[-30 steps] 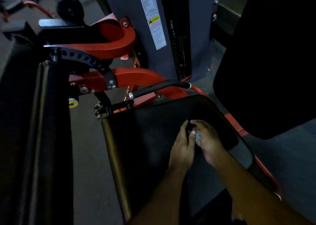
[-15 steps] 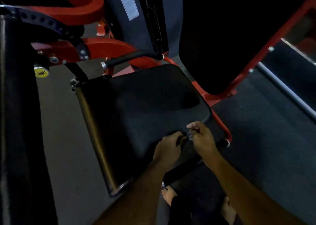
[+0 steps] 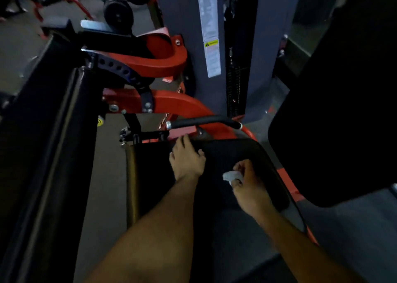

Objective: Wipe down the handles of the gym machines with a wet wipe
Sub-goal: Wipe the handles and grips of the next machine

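Note:
A black rubber handle with a chrome end runs sideways just beyond the black seat pad of a red-framed machine. My left hand stretches over the seat's far edge with fingers extended, a short way below the handle and not touching it. My right hand hovers over the seat and pinches a small crumpled white wet wipe between thumb and fingers.
A grey weight-stack tower with a white warning label stands behind the handle. A tall black back pad fills the right side. Another long black pad lies at the left, with grey floor between it and the seat.
My hands were together over the seat, both on the wipe. Now they are apart: the left has reached forward toward the handle and the right keeps the wipe. The view has swung back up.

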`<state>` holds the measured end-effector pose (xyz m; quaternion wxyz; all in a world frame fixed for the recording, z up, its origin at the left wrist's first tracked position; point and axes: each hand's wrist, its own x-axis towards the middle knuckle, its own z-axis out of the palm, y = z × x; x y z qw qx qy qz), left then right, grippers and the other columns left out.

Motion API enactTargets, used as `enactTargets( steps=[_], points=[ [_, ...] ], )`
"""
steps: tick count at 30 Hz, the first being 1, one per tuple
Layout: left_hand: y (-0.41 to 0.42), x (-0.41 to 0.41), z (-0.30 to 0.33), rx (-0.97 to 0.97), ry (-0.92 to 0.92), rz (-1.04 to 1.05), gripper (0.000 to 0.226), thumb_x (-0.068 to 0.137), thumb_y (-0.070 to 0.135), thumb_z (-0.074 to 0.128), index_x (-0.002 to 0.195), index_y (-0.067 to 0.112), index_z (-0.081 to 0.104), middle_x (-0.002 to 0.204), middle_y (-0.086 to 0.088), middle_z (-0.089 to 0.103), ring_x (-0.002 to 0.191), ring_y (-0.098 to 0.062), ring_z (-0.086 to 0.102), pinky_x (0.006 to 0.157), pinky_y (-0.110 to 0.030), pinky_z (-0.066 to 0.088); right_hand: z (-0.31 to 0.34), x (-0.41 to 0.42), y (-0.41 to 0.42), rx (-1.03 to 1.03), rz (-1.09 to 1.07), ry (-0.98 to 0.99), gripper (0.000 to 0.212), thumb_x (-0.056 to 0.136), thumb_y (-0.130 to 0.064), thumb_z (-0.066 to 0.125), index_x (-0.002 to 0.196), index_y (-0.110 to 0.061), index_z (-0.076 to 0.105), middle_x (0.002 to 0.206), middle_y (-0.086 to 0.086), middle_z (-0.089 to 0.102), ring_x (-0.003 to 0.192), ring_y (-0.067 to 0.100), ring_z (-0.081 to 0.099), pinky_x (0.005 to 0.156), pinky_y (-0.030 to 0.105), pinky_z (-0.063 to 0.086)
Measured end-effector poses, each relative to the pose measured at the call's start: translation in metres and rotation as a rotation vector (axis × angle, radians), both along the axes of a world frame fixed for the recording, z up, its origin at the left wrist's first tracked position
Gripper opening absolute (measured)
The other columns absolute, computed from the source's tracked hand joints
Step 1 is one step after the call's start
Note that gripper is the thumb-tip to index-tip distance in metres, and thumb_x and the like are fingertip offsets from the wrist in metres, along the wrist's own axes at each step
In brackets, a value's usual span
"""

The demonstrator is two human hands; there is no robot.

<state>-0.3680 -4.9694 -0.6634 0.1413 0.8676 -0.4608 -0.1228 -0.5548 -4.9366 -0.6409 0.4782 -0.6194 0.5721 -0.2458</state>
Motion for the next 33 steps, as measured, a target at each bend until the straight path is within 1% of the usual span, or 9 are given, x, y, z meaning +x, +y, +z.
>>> enactTargets(
  steps=[4,6,10,15,20,25,28,31,33],
  points=[
    [-0.036,0.051,-0.047,0.077,-0.087,0.008,0.082,0.103,0.047,0.044,0.165,0.017,0.0,0.173,-0.009,-0.002,0.157,-0.031,0.01,0.125,-0.056,0.014,-0.016,0.044,-0.08,-0.286,-0.007,-0.039,0.024,0.083,-0.003,0.065,0.08,-0.026,0.066,0.09,-0.007,0.068,0.085,0.011,0.062,0.076,0.025,0.048],
    [-0.045,0.057,-0.071,0.105,-0.213,-0.011,0.08,0.104,0.057,0.03,0.165,0.02,-0.006,0.172,-0.009,-0.01,0.157,-0.032,0.009,0.124,-0.057,0.012,-0.039,0.066,-0.126,-0.419,-0.004,-0.027,0.018,0.084,-0.002,0.067,0.084,-0.019,0.073,0.096,-0.001,0.066,0.087,0.01,0.059,0.079,0.016,0.043],
    [-0.05,0.06,-0.089,0.091,-0.307,-0.003,0.08,0.103,0.061,0.022,0.164,0.022,-0.011,0.17,-0.006,-0.025,0.158,-0.03,0.007,0.123,-0.056,0.012,-0.084,0.12,-0.218,-0.567,0.089,-0.026,0.017,0.088,-0.002,0.063,0.096,-0.008,0.076,0.099,0.01,0.068,0.091,0.023,0.064,0.086,0.03,0.049],
    [-0.051,0.06,-0.092,0.098,-0.338,-0.007,0.079,0.103,0.061,0.02,0.165,0.022,-0.009,0.169,-0.006,-0.027,0.156,-0.029,0.017,0.123,-0.057,0.016,-0.099,0.191,-0.233,-0.51,0.22,0.145,0.027,0.093,0.0,0.054,0.111,-0.009,0.072,0.111,0.011,0.069,0.101,0.031,0.065,0.092,0.037,0.051],
    [-0.051,0.059,-0.09,0.092,-0.358,0.005,0.08,0.103,0.061,0.024,0.165,0.02,-0.005,0.17,-0.007,-0.025,0.153,-0.029,0.026,0.122,-0.057,0.02,-0.132,0.156,-0.244,-0.758,0.561,0.116,0.046,0.085,0.012,0.06,0.127,-0.005,0.067,0.132,0.01,0.066,0.123,0.026,0.061,0.109,0.035,0.045],
    [-0.052,0.058,-0.09,0.106,-0.331,0.005,0.08,0.104,0.061,0.024,0.164,0.022,-0.01,0.167,-0.005,-0.032,0.153,-0.028,0.025,0.123,-0.057,0.016,-0.136,0.164,-0.257,-0.593,0.417,0.151,0.041,0.091,0.005,0.059,0.13,-0.005,0.064,0.133,0.011,0.065,0.121,0.027,0.062,0.108,0.043,0.048],
    [-0.052,0.058,-0.089,0.108,-0.339,0.006,0.08,0.104,0.061,0.025,0.165,0.022,-0.008,0.168,-0.006,-0.029,0.153,-0.028,0.026,0.122,-0.057,0.017,-0.127,0.185,-0.232,-0.702,0.399,0.084,0.037,0.085,0.009,0.057,0.118,0.0,0.071,0.123,0.015,0.07,0.114,0.029,0.067,0.104,0.041,0.051],
    [-0.052,0.059,-0.09,0.108,-0.348,0.007,0.08,0.103,0.061,0.026,0.165,0.022,-0.008,0.168,-0.006,-0.029,0.152,-0.027,0.028,0.122,-0.057,0.019,-0.126,0.156,-0.238,-0.835,0.653,0.02,0.047,0.081,0.016,0.063,0.125,0.0,0.067,0.134,0.014,0.063,0.126,0.025,0.06,0.11,0.039,0.046],
    [-0.052,0.058,-0.09,0.105,-0.354,0.004,0.08,0.104,0.061,0.025,0.165,0.022,-0.009,0.169,-0.006,-0.028,0.152,-0.027,0.029,0.122,-0.057,0.019,-0.13,0.127,-0.262,-0.859,0.843,0.165,0.05,0.087,0.006,0.061,0.136,-0.005,0.059,0.145,0.011,0.055,0.135,0.02,0.052,0.115,0.036,0.04]
  ],
)
